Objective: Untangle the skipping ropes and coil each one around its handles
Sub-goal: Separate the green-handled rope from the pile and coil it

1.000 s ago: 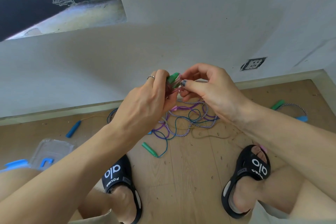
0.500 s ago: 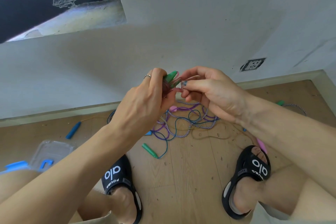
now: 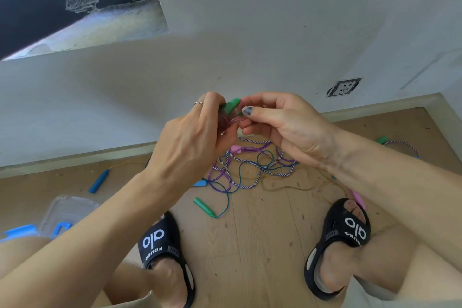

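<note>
Green handle [image 3: 231, 105] with pinkish-purple cord [image 3: 228, 119] wound about it, held up in front of the wall, above the tangle [image 3: 250, 167] on the floor. Handle's long axis runs low-left to high-right, its upper tip pointing toward the right hand [image 3: 282, 127].

Left hand [image 3: 197, 137] grips the bundle, fingers curled round it. Right hand just beside the handle tip, thumb and fingertips pinching at the cord there; it is the nearer one to the free end. Judgement: next wrap or tuck falls to the right hand.

Hidden: most of the bundle behind the left fingers; second handle of this rope not visible; exact pinch point unclear.

Below the handle: tangle, one loose green handle [image 3: 203, 206], blue handle [image 3: 99, 181] far left.
</note>
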`<move>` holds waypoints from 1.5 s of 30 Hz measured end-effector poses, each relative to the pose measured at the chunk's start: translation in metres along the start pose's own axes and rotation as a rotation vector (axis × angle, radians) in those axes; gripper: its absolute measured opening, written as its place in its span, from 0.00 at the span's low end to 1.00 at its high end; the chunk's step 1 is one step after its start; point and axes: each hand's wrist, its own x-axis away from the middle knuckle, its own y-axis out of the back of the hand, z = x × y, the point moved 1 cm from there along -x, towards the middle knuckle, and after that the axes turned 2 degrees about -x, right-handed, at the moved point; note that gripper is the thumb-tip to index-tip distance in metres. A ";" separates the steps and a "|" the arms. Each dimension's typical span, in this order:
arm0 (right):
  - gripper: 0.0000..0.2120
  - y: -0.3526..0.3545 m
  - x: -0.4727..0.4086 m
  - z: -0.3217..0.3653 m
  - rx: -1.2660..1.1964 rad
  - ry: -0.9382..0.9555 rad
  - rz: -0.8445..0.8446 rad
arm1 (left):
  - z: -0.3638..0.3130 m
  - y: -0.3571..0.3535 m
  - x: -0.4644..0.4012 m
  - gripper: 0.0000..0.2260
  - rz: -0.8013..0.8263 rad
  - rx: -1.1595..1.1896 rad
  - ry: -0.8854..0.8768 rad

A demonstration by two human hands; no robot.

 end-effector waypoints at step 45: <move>0.11 0.014 0.009 0.021 0.457 -0.337 0.368 | 0.011 -0.004 0.006 0.15 -0.086 -0.267 -0.532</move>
